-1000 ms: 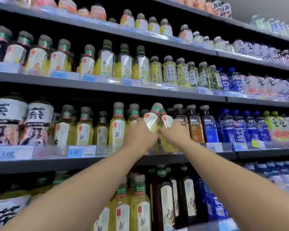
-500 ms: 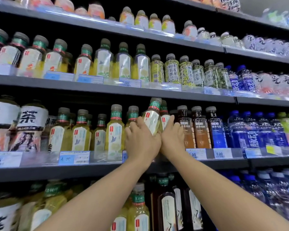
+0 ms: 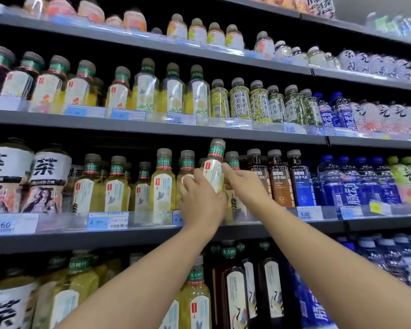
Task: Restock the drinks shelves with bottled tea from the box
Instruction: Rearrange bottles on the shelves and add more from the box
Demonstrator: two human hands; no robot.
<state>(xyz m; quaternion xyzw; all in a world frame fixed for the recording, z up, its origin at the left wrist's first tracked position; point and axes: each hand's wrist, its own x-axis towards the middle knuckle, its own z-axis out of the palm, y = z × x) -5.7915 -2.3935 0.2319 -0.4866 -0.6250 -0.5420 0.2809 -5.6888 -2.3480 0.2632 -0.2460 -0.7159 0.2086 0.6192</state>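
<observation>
1. While it leans a little to the right and stands higher than its neighbours, the yellow tea bottle (image 3: 213,173) hangs over the front of the middle shelf (image 3: 57,241), its grey cap near the shelf above.
2. The left hand (image 3: 201,201) grips the bottle's lower body, fingers curled round the label.
3. The right hand (image 3: 246,186) lies just to the right, fingers stretched fairly straight, forefinger tip touching the label's edge.
4. Matching yellow bottles (image 3: 163,186) stand to the left, brown bottles (image 3: 279,181) to the right and blue bottles (image 3: 342,184) beyond.
</observation>
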